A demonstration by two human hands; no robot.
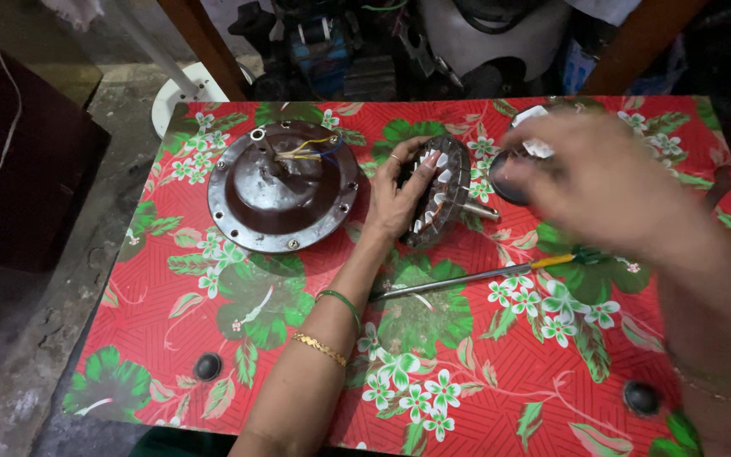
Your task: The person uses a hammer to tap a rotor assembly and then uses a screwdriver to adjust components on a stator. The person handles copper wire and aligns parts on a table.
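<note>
Blurred closest to the lens, the right hand is held over a dark round part; its grip cannot be told. Propped on edge mid-table, the grey wound stator ring is clasped by the left hand. Disassembly looks done: the brown domed metal motor cover lies apart, the yellow-handled screwdriver set down.

no pkgs, no labels, no signs, no screens visible

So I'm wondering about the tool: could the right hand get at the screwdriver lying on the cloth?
Probably yes. The right hand hovers just above the screwdriver, whose yellow handle lies bare on the table with nothing over it.
</note>
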